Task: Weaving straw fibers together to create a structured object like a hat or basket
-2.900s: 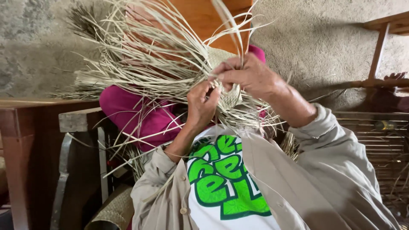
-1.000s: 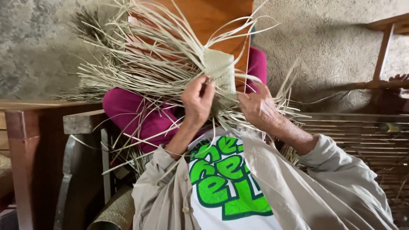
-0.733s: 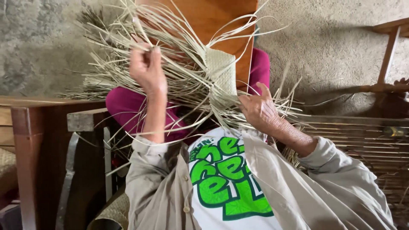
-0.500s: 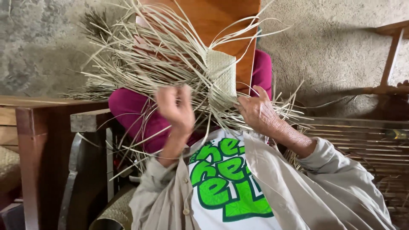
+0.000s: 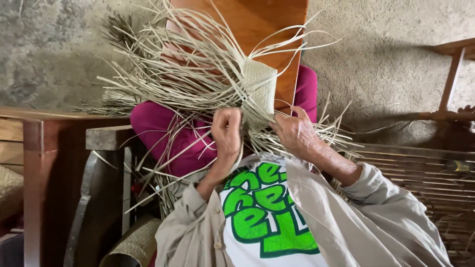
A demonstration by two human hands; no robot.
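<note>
presently the left hand (image 5: 226, 129) is fisted on loose straw strips (image 5: 163, 84), keeping them taut, while the right hand (image 5: 295, 132) pinches the woven panel (image 5: 260, 86) edge, steadying it

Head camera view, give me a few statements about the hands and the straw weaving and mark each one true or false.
1. Both hands are on the straw piece. True: the left hand and the right hand both grip strands just below the woven patch.
2. The loose strands fan out mostly toward the right of the picture. False: most of them spread to the left.
3. The woven patch is dark brown. False: it is pale straw colour.
4. The piece is held above a magenta cloth. True.
5. The left hand is raised high among the loose strands. False: it is low, close beside the patch.
</note>
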